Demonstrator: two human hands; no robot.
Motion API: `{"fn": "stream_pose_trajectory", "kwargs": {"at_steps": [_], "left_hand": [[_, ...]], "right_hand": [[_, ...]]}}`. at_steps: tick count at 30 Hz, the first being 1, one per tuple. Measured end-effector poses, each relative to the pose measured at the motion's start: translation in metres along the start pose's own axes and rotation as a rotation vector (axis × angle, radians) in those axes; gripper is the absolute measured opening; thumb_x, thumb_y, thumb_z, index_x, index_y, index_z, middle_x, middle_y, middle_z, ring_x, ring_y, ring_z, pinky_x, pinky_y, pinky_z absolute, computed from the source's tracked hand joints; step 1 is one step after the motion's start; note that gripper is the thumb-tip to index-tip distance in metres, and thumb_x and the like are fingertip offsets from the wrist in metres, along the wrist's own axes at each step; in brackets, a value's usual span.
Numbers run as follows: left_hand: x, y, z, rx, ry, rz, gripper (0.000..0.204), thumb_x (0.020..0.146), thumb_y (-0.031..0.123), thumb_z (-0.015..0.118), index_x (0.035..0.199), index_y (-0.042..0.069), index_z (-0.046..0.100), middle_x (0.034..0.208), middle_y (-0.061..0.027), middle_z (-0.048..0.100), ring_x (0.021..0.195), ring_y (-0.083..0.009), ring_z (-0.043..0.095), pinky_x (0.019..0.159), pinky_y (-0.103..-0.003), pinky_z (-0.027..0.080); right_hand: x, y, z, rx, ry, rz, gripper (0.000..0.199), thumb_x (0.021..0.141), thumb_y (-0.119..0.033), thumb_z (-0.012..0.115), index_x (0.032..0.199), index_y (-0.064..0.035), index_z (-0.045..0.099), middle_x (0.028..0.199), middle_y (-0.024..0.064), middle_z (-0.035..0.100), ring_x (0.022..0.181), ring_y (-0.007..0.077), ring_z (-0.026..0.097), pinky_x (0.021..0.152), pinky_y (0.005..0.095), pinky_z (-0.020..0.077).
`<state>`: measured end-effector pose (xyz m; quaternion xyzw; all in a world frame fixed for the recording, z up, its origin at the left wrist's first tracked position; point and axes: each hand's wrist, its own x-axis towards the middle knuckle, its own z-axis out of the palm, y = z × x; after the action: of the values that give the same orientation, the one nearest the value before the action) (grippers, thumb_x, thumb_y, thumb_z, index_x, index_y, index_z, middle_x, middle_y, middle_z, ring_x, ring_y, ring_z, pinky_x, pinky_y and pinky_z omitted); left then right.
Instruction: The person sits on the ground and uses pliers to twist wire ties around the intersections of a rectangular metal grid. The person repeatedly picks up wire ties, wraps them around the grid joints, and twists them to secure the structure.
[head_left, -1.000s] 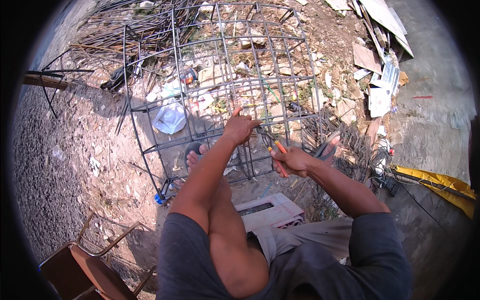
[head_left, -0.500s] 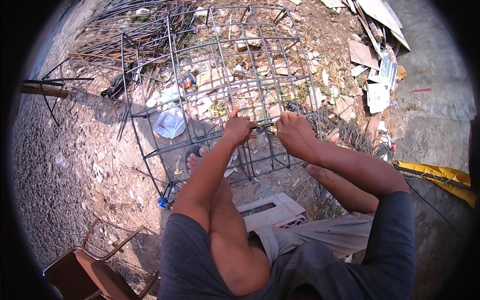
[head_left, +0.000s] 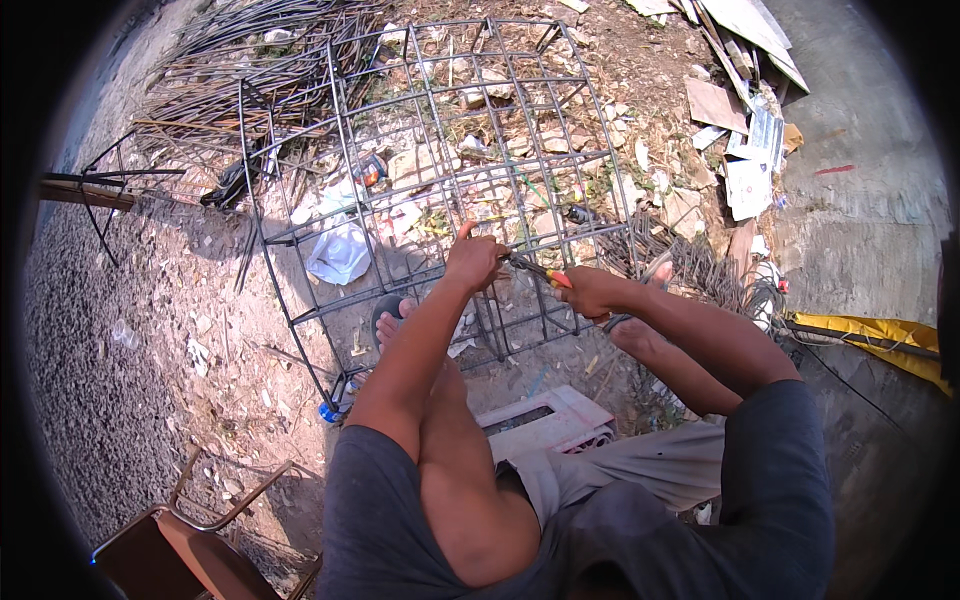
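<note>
Right hand (head_left: 592, 292) has its fingers clamped on the red-and-yellow handles of the pliers (head_left: 557, 277), tool's dark head pointing left at the near part of a rebar cage (head_left: 450, 180). Left hand (head_left: 473, 263) right by that head, fingers curled, one digit raised; cannot tell if they pinch wire or bar. Cage spreads across the ground ahead of the person, its bars crossing in front of rubble, litter and a white plastic bag (head_left: 340, 252). Left foot in a dark sandal (head_left: 388, 318) sits at the cage's near side, left forearm passing close over it; right foot partly behind the right forearm. Pale box-like frame (head_left: 572, 425) on the ground between the legs, partly covered by the trousers. Clutter around: long rod pile (head_left: 215, 85) beyond the cage's far left corner, black plastic (head_left: 235, 182) just left of the cage, wooden beam (head_left: 88, 192) with bent rods at far left, blue item (head_left: 330, 411) at the near left corner, brown chair (head_left: 195, 550) lower left. Right side: tangle of thin rods (head_left: 680, 270) close to the cage, flat boards (head_left: 717, 105) and scraps upper right, yellow sheet (head_left: 870, 338) with a dark bar across it.
</note>
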<state>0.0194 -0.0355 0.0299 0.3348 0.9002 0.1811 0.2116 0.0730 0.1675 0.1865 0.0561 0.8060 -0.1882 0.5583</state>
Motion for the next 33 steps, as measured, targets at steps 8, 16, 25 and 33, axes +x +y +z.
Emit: {"fn": "stream_pose_trajectory", "kwargs": {"at_steps": [8, 16, 25, 33], "left_hand": [[-0.001, 0.002, -0.002, 0.016, 0.005, 0.047, 0.033, 0.092, 0.019, 0.053, 0.118, 0.027, 0.071, 0.093, -0.0028, 0.068, 0.099, -0.0166, 0.066, 0.117, -0.044, 0.018], [0.001, 0.006, -0.005, -0.002, -0.019, 0.034, 0.033, 0.093, 0.017, 0.051, 0.118, 0.026, 0.071, 0.097, -0.0044, 0.068, 0.099, -0.0194, 0.067, 0.117, -0.044, 0.017], [0.005, -0.004, 0.008, -0.033, 0.002, 0.036, 0.028, 0.092, 0.018, 0.053, 0.113, 0.022, 0.073, 0.092, -0.0059, 0.068, 0.099, -0.0211, 0.065, 0.117, -0.047, 0.019], [0.003, 0.001, 0.000, 0.008, -0.025, 0.031, 0.033, 0.092, 0.017, 0.053, 0.118, 0.026, 0.071, 0.093, -0.0042, 0.067, 0.098, -0.0184, 0.066, 0.117, -0.045, 0.018]], "right_hand": [[-0.010, 0.022, 0.029, 0.696, -0.092, 0.073, 0.044, 0.091, -0.039, 0.072, 0.096, 0.0020, 0.056, 0.070, 0.0092, 0.061, 0.062, 0.0201, 0.066, 0.052, 0.0343, 0.0537], [-0.012, 0.013, 0.005, -0.839, 0.779, -0.378, 0.035, 0.094, -0.028, 0.059, 0.110, 0.0031, 0.056, 0.084, 0.0155, 0.063, 0.075, 0.0300, 0.066, 0.061, 0.0409, 0.0510], [0.000, -0.002, -0.002, -0.784, 0.566, -0.118, 0.029, 0.098, -0.025, 0.052, 0.102, 0.0025, 0.063, 0.088, 0.0131, 0.065, 0.082, 0.0293, 0.068, 0.062, 0.0424, 0.0525], [0.011, 0.037, 0.005, 0.527, -0.119, 0.136, 0.032, 0.099, -0.032, 0.059, 0.082, -0.0049, 0.058, 0.067, 0.0062, 0.061, 0.051, 0.0142, 0.059, 0.043, 0.0308, 0.0467]]}}
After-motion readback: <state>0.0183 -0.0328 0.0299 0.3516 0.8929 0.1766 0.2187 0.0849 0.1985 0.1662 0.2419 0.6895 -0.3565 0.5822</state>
